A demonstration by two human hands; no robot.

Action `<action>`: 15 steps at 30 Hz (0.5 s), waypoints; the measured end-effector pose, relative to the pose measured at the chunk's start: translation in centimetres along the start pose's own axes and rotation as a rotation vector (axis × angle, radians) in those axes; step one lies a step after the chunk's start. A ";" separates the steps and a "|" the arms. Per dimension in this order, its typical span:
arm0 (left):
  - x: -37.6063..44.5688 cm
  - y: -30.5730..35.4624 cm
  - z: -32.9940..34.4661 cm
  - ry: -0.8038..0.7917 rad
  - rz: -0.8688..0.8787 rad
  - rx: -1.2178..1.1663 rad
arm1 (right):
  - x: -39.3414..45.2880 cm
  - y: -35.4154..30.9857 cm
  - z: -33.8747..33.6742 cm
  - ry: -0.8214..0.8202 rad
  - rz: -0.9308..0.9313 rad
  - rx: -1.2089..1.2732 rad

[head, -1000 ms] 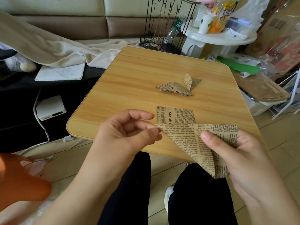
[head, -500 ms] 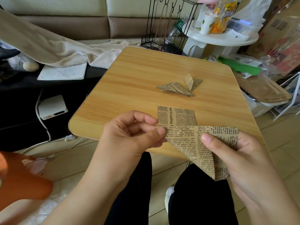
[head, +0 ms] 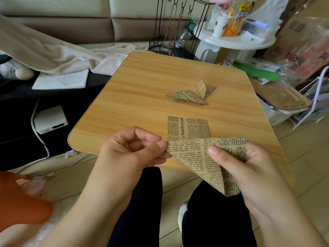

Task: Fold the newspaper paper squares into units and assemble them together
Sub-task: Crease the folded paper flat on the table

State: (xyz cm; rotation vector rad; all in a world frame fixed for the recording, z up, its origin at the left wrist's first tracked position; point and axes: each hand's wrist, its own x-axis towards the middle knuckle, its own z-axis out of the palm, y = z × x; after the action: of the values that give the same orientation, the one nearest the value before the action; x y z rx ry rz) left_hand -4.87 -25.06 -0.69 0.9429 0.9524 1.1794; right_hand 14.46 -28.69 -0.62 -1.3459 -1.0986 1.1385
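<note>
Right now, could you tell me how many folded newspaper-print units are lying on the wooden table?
2: a flat newspaper-print triangle mid-table and a smaller upright folded piece touching its right end. More may be hidden underneath them.

A single wide-angle view comes from the person's head, looking forward and steeply down. It sits close above the two hands, left hand point(head: 135, 152) and right hand point(head: 249, 168), which fill the lower middle of the frame over the knees. The wooden bench point(head: 142, 97) lies just beyond them, its near edge beneath the hands. The top of the frame reaches the sofa point(head: 71, 24) and a white side table point(head: 236, 41). Straight lines bow toward the edges.
</note>
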 end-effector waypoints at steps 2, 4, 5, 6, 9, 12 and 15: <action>0.1 -0.2 -0.3 -0.012 -0.029 0.007 | 0.1 -0.1 0.0 -0.014 0.032 -0.018; 0.5 -0.1 -0.7 -0.073 -0.059 0.059 | 0.2 -0.3 -0.1 -0.028 0.056 -0.037; 0.6 0.0 -0.7 -0.119 -0.060 0.098 | 0.2 -0.4 -0.2 -0.034 0.063 -0.049; 0.8 0.0 -0.7 -0.159 -0.053 0.131 | 0.3 -0.5 -0.2 -0.043 0.066 -0.064; 1.2 0.1 0.0 -0.242 -0.009 0.181 | 0.6 -0.4 -0.3 -0.084 0.054 -0.123; 1.3 0.0 0.8 -0.307 0.060 0.243 | 0.7 -0.4 -0.2 -0.094 0.038 -0.099; 1.3 -0.3 0.8 -0.298 0.094 0.279 | 0.6 -0.5 -0.2 -0.114 0.015 -0.096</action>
State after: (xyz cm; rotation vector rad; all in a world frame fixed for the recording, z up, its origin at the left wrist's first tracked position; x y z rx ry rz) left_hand -3.80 -23.86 -0.88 1.3587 0.8500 0.9623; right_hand 14.69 -28.08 -0.10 -1.3785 -1.2409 1.1983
